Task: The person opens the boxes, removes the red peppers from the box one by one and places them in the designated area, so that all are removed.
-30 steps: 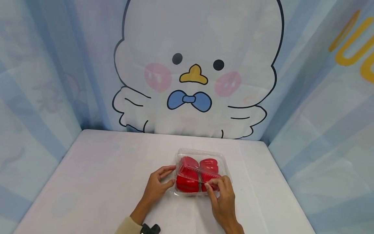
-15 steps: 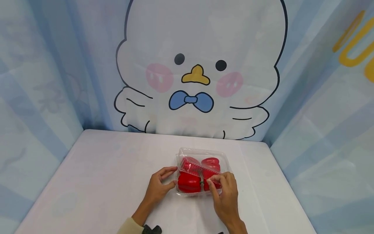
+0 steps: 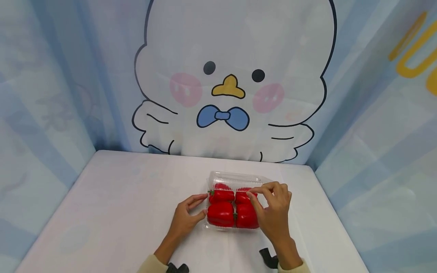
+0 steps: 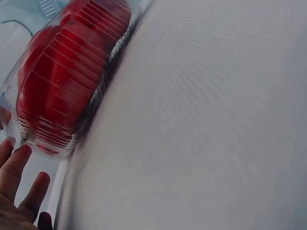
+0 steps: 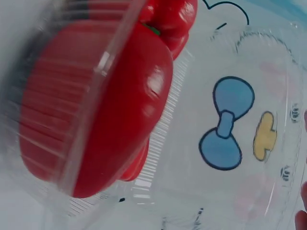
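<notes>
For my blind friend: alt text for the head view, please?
The right hand holds up the lid of a clear plastic box of four red bell peppers; the left hand touches the box. Behind, a cartoon-bird curtain.

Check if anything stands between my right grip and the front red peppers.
Nothing visible from above: the front red peppers look uncovered. The right grip holds the clear lid raised; the tray's clear wall borders their sides.

Soft, even light; left wrist view dim.
Glints on red peppers [image 3: 220, 216] between left fingers [image 3: 196, 198] and right fingers [image 3: 267, 189]; faint shadow on surface [image 3: 240, 242] below them; right wrist: container edge [image 5: 102, 64] blurred.
</notes>
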### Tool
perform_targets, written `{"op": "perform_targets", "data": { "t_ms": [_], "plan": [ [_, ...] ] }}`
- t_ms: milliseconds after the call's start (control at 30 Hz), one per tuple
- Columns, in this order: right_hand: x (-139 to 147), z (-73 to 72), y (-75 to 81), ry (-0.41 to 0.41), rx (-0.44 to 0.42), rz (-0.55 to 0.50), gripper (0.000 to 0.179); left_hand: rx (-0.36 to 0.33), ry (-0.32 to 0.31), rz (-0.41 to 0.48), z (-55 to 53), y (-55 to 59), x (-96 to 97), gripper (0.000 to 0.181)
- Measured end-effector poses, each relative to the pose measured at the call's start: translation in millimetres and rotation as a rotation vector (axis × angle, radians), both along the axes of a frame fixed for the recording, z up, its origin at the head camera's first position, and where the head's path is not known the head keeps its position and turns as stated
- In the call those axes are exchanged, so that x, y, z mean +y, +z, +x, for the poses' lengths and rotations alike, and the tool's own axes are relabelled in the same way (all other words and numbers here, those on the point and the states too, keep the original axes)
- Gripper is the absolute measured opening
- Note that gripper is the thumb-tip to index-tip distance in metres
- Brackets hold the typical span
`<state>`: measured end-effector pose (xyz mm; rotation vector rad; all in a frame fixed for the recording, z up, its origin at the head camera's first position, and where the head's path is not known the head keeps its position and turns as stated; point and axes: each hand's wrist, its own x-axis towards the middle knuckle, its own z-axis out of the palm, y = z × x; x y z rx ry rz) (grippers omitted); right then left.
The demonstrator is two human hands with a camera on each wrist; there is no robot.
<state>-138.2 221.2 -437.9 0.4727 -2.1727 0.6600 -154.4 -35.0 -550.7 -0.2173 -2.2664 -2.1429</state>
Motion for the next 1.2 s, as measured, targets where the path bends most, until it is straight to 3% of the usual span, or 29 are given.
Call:
{"op": "perform_targets", "data": {
  "t_ms": [300,500,800,1200],
  "plan": [
    [6.8,-17.0,7.0,0.057,0.06,-0.029,0.018,0.012,-0.005,-0.021,1.0,-1.5,0.3,0.047],
    [14.0,-25.1,8.9,0.01,0.017,-0.065,0.03,-0.019,-0.008,-0.018,2.8,-0.4,-0.2,0.048],
    [25.7,-38.5,15.9,-0.005,0.029,-0.105,0.028,-0.023,-0.018,-0.014,3.1,1.3,-1.3,0.049],
    [40.5,-55.2,14.6,-0.053,-0.062,-0.199,0.021,0.007,-0.025,-0.003,1.7,2.6,-2.7,0.047]
  ]
}}
